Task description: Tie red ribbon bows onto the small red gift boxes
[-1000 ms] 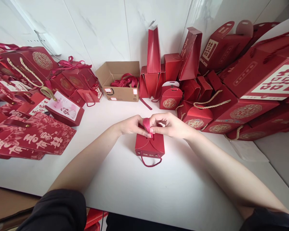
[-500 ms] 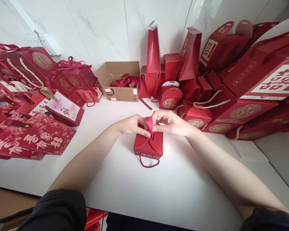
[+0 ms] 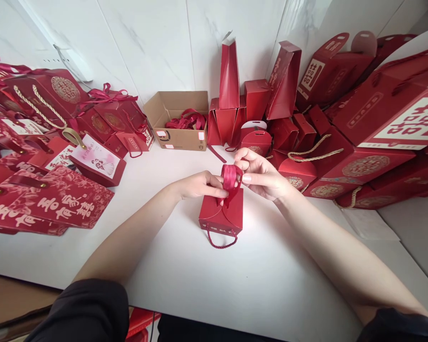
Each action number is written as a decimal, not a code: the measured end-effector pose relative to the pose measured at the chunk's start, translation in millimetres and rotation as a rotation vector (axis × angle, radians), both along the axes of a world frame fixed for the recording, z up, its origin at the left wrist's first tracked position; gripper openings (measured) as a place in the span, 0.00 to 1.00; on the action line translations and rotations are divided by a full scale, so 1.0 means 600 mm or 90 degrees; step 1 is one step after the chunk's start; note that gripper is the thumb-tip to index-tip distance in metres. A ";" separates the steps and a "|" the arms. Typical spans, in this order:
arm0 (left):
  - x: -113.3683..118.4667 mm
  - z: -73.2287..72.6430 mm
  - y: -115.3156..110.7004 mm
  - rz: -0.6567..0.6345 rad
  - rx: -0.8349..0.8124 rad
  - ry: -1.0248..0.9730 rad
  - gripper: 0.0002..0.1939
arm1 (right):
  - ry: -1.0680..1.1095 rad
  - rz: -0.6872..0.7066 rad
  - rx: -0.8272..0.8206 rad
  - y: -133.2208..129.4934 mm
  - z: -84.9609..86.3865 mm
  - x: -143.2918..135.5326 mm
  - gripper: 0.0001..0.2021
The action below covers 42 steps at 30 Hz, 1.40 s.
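Note:
A small red gift box [image 3: 217, 216] stands on the white table, its cord handle [image 3: 222, 246] hanging toward me. Over its top, a dark pink ribbon [image 3: 229, 176] forms a loop above the slots in the lid. My left hand [image 3: 207, 184] pinches the ribbon low, close to the lid, from the left side. On the right, my right hand [image 3: 262, 175] grips the loop's right edge between thumb and fingers, slightly above the box. The lower ends of the ribbon are partly hidden by my fingers.
An open cardboard box [image 3: 180, 139] holding more ribbon [image 3: 189, 118] stands at the back. Red gift boxes [image 3: 364, 164] are piled along the right. On the left are printed gift bags [image 3: 66, 197] and finished-looking ribboned boxes [image 3: 116, 111]. A white tiled wall [image 3: 157, 42] closes the back.
My right hand has moved up and to the right, drawing the ribbon into a wider loop. My left hand stays near the lid, and the gift box keeps its place.

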<state>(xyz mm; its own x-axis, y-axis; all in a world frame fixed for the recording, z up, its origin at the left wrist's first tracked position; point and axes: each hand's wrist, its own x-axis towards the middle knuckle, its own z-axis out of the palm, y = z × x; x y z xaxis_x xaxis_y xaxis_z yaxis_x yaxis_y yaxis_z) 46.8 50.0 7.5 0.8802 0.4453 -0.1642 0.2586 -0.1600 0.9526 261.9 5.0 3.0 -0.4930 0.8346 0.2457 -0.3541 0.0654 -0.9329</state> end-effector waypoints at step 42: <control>0.006 0.007 -0.005 0.009 0.032 0.041 0.13 | -0.487 -0.081 0.262 0.025 0.134 -0.032 0.09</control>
<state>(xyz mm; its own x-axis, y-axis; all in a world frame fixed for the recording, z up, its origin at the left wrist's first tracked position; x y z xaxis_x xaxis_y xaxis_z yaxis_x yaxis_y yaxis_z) 50.2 47.0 11.9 0.8623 0.4665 -0.1971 0.3216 -0.2039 0.9247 242.8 19.9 83.6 -0.5546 0.8124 0.1799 0.3918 0.4457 -0.8049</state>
